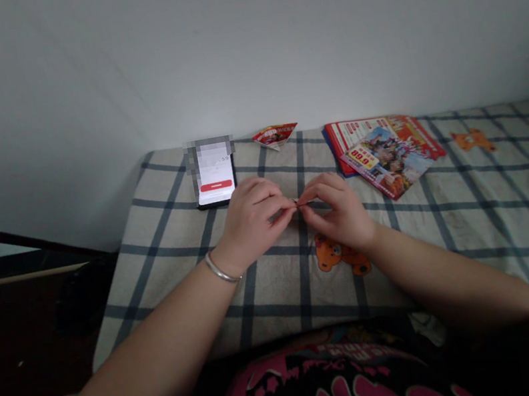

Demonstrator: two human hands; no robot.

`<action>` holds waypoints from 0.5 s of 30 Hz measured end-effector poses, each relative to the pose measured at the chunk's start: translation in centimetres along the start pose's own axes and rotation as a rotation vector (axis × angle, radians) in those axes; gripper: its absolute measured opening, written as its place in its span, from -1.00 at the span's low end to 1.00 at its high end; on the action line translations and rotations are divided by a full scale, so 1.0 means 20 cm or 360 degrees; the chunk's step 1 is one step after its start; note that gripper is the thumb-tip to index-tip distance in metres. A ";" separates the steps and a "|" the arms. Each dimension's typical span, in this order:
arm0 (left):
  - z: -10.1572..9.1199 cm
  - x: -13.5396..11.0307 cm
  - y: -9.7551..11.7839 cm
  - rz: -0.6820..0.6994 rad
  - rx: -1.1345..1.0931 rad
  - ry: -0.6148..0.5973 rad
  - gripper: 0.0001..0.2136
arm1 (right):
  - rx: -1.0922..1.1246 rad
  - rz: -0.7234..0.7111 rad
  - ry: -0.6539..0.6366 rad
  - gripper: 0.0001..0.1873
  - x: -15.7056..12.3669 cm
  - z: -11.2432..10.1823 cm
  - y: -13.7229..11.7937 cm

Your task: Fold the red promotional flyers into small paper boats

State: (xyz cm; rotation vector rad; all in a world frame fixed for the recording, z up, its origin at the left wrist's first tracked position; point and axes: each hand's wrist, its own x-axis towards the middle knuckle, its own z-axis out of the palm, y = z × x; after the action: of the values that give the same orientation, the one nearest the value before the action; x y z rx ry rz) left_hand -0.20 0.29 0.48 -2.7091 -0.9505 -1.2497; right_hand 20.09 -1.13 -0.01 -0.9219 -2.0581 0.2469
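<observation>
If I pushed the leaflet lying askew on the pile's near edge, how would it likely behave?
The leaflet looks thin, so it is probably light and somewhat bendy. It reaches past the pile over the cloth, so a push might shift it. Lying flat, it seems unlikely to roll or tip.

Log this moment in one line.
left hand: fingers pinching tiny unclear item; right hand: same; phone: lit; red paper: near wall; leaflets: overlapping

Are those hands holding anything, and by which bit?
The left hand and right hand seem to pinch something tiny between their fingertips; it's too small to tell what it is or which part.
</observation>
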 end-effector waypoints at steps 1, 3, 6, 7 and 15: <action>0.00 0.00 0.00 0.0001 -0.0003 -0.0022 -0.92 | -0.0003 0.0002 -0.0009 -0.91 0.00 0.00 0.00; -0.01 0.00 0.00 -0.0038 0.0000 -0.0062 -0.92 | -0.0018 -0.0005 -0.0019 -0.92 0.00 -0.01 0.00; 0.00 -0.01 0.01 -0.0140 -0.0091 -0.0039 -0.95 | -0.0062 -0.0027 0.0003 -0.94 0.00 -0.01 0.01; 0.00 -0.02 0.01 -0.0159 -0.0137 -0.0020 -0.96 | -0.0082 -0.0035 0.0008 -0.94 -0.01 -0.01 0.01; 0.02 -0.01 0.03 -0.0129 -0.0202 0.0002 -0.91 | -0.0162 -0.0147 0.0016 -0.94 0.00 0.00 0.01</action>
State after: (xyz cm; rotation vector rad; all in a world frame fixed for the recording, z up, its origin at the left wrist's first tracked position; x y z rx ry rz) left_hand 0.22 -0.18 0.13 -2.7900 -1.0246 -1.3709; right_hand 20.17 -1.00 -0.12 -0.8842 -2.1140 0.0884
